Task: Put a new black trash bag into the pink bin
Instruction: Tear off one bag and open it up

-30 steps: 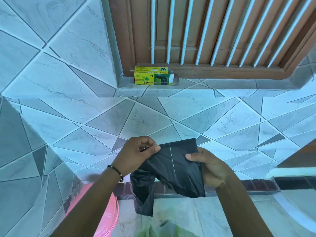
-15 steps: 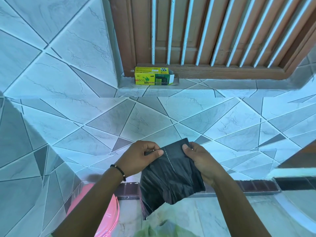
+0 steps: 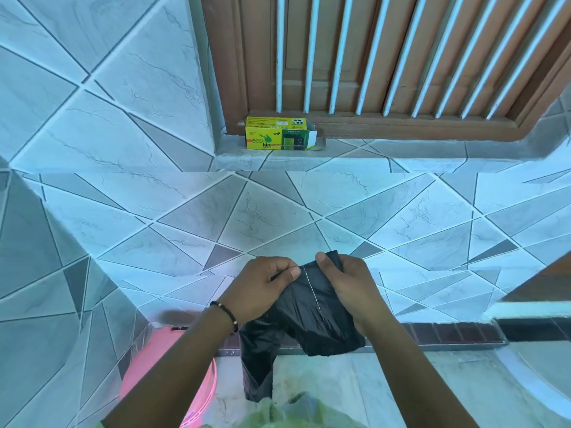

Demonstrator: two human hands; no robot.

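A folded black trash bag [image 3: 312,316] with a white perforated line down its middle hangs in front of the tiled wall. My left hand [image 3: 262,285] pinches its top edge left of the line. My right hand [image 3: 346,282] grips the top edge right of the line, thumb on the front. A loose strip of the bag dangles low on the left. The pink bin [image 3: 160,359] stands on the floor at the lower left, mostly hidden behind my left forearm.
A yellow and green bin-bag box [image 3: 278,133] lies on the tiled ledge under a barred wooden window [image 3: 386,57]. A pale green plastic bag [image 3: 296,412] sits at the bottom edge. A dark step [image 3: 463,333] runs along the wall's foot at right.
Both hands have drawn closer together along the bag's top edge. The bag is more bunched, and a strip hangs down at the left again.
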